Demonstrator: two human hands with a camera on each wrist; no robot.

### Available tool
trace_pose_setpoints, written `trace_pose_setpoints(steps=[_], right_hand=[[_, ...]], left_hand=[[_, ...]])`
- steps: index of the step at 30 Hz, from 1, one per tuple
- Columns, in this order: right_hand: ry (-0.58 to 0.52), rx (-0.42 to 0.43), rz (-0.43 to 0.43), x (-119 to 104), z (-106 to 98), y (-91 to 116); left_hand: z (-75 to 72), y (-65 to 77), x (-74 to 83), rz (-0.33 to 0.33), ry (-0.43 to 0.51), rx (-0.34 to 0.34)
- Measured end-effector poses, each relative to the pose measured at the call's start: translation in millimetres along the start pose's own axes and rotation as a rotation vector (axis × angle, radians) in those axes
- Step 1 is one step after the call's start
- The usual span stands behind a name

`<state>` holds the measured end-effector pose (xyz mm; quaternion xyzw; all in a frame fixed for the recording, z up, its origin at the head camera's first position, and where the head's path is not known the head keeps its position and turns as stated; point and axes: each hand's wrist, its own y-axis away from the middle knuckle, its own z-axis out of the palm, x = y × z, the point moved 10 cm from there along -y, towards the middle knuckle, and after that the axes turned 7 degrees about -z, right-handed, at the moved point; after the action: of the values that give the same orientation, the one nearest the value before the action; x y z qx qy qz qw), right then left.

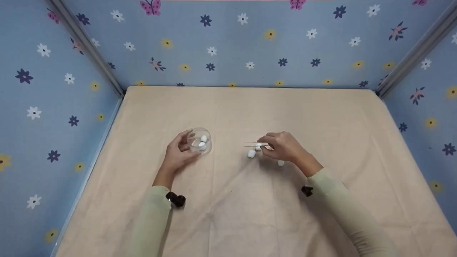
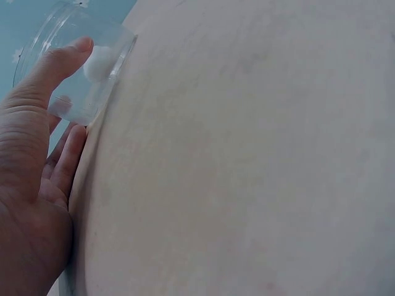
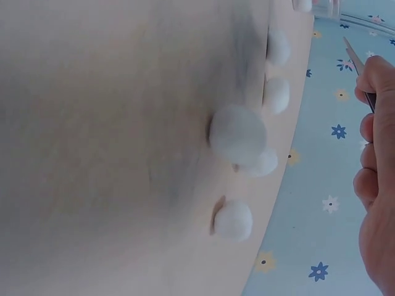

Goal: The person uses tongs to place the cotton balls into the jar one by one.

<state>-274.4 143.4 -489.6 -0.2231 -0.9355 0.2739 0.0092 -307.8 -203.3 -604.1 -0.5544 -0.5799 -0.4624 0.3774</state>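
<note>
My left hand (image 1: 177, 153) holds a clear round plastic jar (image 1: 208, 147), thumb on the near side and fingers behind it. Two white cotton balls (image 1: 203, 138) show inside; the left wrist view has one cotton ball (image 2: 99, 63) behind the clear wall, near the thumb. To the right, my right hand (image 1: 285, 147) pinches metal tweezers (image 1: 250, 143), which point left with their tips apart and nothing between them. Beneath and around that hand, loose cotton balls (image 1: 251, 154) lie on the cloth, some hidden by it in the head view. Several cotton balls (image 3: 237, 134) appear in the right wrist view.
A beige cloth (image 1: 228, 207) with shallow creases covers the table. Blue flower-patterned panels (image 1: 228, 46) stand along its back and both sides, joined by grey metal posts (image 1: 85, 46) at the corners. Dark wrist cameras (image 1: 176, 199) sit at both sleeve cuffs.
</note>
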Motion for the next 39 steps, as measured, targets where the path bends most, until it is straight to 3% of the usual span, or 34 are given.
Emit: trace_pose_setpoints(steps=[18, 39], right_hand=[[-0.081, -0.141, 0.112, 15, 18, 25], [-0.134, -0.305, 0.260, 27, 34, 32]], left_hand=[[1.3, 0.1, -0.5, 0.002, 0.007, 0.003], [0.9, -0.4, -1.1, -0.027, -0.020, 0.012]])
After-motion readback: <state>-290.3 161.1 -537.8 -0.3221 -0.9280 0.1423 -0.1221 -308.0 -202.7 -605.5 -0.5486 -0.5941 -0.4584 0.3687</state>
